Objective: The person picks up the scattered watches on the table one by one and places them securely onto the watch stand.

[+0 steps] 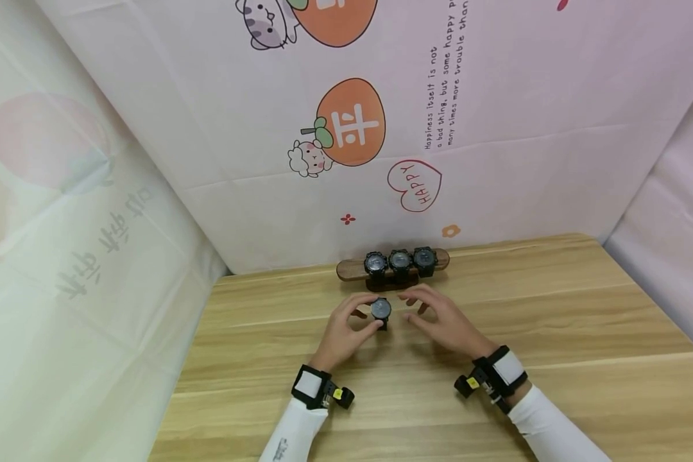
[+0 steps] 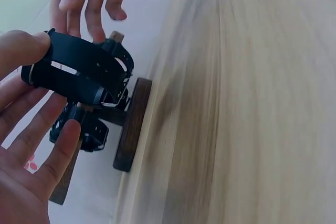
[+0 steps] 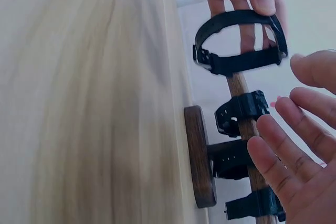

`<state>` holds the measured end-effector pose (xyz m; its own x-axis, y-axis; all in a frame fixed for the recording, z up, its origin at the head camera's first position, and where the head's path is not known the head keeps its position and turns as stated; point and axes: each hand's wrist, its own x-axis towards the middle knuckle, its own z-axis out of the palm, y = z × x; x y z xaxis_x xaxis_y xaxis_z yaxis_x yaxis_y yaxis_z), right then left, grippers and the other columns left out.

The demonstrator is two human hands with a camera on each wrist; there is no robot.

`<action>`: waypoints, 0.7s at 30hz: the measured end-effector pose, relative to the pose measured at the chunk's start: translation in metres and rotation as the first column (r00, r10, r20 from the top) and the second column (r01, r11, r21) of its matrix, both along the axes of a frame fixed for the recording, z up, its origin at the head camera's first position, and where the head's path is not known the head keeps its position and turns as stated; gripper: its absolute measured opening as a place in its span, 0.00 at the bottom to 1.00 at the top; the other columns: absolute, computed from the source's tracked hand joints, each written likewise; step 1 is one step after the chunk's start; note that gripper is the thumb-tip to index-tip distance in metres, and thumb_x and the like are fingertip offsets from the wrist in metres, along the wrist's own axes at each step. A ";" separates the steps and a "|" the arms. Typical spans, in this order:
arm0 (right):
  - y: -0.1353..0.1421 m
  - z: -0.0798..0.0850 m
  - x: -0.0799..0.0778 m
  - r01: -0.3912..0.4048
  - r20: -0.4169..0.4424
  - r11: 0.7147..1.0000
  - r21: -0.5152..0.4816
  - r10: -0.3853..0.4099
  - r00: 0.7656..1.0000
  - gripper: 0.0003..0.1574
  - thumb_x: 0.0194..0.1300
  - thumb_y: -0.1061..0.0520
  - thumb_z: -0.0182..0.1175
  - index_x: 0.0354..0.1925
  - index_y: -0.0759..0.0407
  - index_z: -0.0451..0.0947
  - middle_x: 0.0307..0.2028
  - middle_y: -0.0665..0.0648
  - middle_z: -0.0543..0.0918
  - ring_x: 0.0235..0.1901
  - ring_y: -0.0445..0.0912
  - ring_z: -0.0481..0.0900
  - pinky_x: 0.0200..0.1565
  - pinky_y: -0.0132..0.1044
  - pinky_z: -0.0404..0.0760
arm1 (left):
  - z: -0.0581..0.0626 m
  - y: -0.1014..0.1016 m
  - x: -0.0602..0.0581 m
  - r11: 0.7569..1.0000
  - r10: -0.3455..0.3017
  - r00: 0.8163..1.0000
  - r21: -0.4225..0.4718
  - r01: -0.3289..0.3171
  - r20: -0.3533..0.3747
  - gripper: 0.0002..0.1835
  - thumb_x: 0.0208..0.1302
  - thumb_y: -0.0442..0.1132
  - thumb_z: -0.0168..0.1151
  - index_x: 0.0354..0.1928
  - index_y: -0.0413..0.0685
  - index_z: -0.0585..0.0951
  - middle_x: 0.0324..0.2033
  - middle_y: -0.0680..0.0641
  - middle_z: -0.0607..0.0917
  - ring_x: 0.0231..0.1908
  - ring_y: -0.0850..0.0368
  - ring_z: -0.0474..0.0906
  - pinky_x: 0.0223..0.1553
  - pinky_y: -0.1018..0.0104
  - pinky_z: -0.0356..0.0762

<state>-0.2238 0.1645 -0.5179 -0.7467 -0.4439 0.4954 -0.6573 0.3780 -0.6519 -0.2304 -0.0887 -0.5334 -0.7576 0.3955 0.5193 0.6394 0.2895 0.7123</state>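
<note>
My left hand (image 1: 342, 330) pinches a black wristwatch (image 1: 380, 309) between thumb and fingers, its round dark face turned up in the head view. In the right wrist view the watch's strap (image 3: 245, 62) forms a closed loop, held above the table. My right hand (image 1: 447, 324) is just to the right, its fingers loosely bent and apart from the watch. Behind both hands stands a wooden watch stand (image 1: 351, 270). Three black watches sit side by side on its bar: a left one (image 1: 375, 263), a middle one (image 1: 400, 260) and a right one (image 1: 424, 258).
The wood-grain table (image 1: 554, 308) carries the stand near its back edge. A printed white cloth (image 1: 254, 128) hangs right behind it, with more white cloth (image 1: 92, 308) on the left side. Each wrist wears a strapped camera, including the right wrist camera (image 1: 466, 385).
</note>
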 end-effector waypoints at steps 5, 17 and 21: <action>0.010 -0.002 -0.008 0.045 -0.036 0.999 0.005 -0.044 0.998 0.25 0.65 0.61 0.62 0.60 0.50 0.73 0.55 0.54 0.77 0.44 0.46 0.77 0.39 0.43 0.84 | -0.001 -0.009 -0.004 0.999 0.025 1.000 0.023 -0.025 -0.014 0.25 0.61 0.44 0.68 0.61 0.56 0.75 0.57 0.57 0.76 0.53 0.60 0.74 0.44 0.58 0.82; 0.035 0.001 -0.025 0.243 -0.117 0.970 0.020 -0.239 0.964 0.18 0.62 0.65 0.64 0.51 0.58 0.77 0.51 0.53 0.78 0.44 0.47 0.76 0.39 0.45 0.83 | 0.026 -0.017 0.000 0.997 0.049 0.998 0.053 -0.047 -0.047 0.25 0.57 0.29 0.68 0.57 0.36 0.75 0.55 0.37 0.77 0.50 0.43 0.75 0.40 0.43 0.81; 0.043 0.002 -0.031 0.325 -0.139 0.945 0.019 -0.320 0.937 0.17 0.63 0.65 0.63 0.51 0.60 0.77 0.51 0.57 0.78 0.45 0.49 0.76 0.42 0.48 0.81 | 0.034 -0.021 0.002 0.996 0.068 0.995 0.056 -0.064 -0.069 0.25 0.55 0.27 0.69 0.56 0.35 0.76 0.53 0.35 0.78 0.51 0.42 0.75 0.39 0.45 0.81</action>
<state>-0.2552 0.2074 -0.5161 -0.7821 -0.2120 0.5859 -0.5748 0.6087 -0.5470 -0.2289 -0.1092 -0.4990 -0.7415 0.3159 0.5920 0.6698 0.2954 0.6813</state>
